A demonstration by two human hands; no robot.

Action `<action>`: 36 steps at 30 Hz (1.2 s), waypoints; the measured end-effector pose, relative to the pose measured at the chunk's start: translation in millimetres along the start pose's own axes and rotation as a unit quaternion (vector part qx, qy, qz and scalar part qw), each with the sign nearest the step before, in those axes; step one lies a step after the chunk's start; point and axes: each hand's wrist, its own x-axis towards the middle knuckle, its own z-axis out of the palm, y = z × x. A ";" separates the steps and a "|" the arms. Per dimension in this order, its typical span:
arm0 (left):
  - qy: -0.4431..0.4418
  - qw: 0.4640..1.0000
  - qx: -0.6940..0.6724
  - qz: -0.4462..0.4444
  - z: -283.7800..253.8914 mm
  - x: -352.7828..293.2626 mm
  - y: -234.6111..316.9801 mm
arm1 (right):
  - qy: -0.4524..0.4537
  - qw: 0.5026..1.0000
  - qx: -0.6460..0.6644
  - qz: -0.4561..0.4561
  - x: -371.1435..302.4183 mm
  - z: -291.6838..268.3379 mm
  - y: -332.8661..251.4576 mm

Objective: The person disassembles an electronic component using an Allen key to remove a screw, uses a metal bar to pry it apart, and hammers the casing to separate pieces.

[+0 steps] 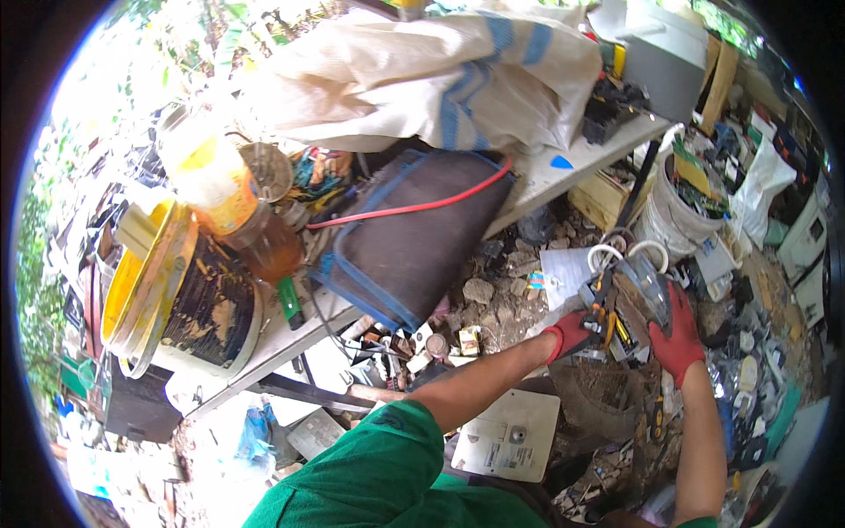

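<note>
My left hand [570,337], in a red glove with dark fingers, is closed beside several orange-and-black tool handles [601,304]. What lies inside its fingers is hidden. My right hand [679,339], also gloved in red, grips the side of a clear greyish plastic container [650,290]. Two white curved loops [650,253] stand at its far end. Between my hands, hand tools lie close together, and their exact kinds are hard to make out. Below them is a round, worn wooden block [594,396].
To the left runs a white table [290,352] bearing a dark blue-edged bag [414,229], a yellow-stained bucket [145,290] and a large white sack [370,79]. A white bucket [673,220] of scrap stands at right. Loose parts and rubble cover the ground; a white square device [508,436] lies near me.
</note>
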 end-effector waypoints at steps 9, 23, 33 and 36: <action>0.186 0.980 0.039 0.055 -58.0 -101.2 -7.6 | 0.231 0.930 -0.019 -0.285 125.8 -121.7 -277.2; 0.290 0.957 -0.010 -0.024 -87.5 -345.5 -18.1 | 0.236 0.916 -0.053 -0.320 217.8 -139.6 -357.6; 0.297 0.955 -0.019 0.021 -91.9 -332.2 -5.9 | 0.199 0.941 0.233 -0.144 251.3 -185.3 -391.5; 0.286 0.958 -0.004 0.002 -90.3 -338.8 -7.6 | 0.255 0.924 0.235 -0.159 284.2 -179.5 -404.7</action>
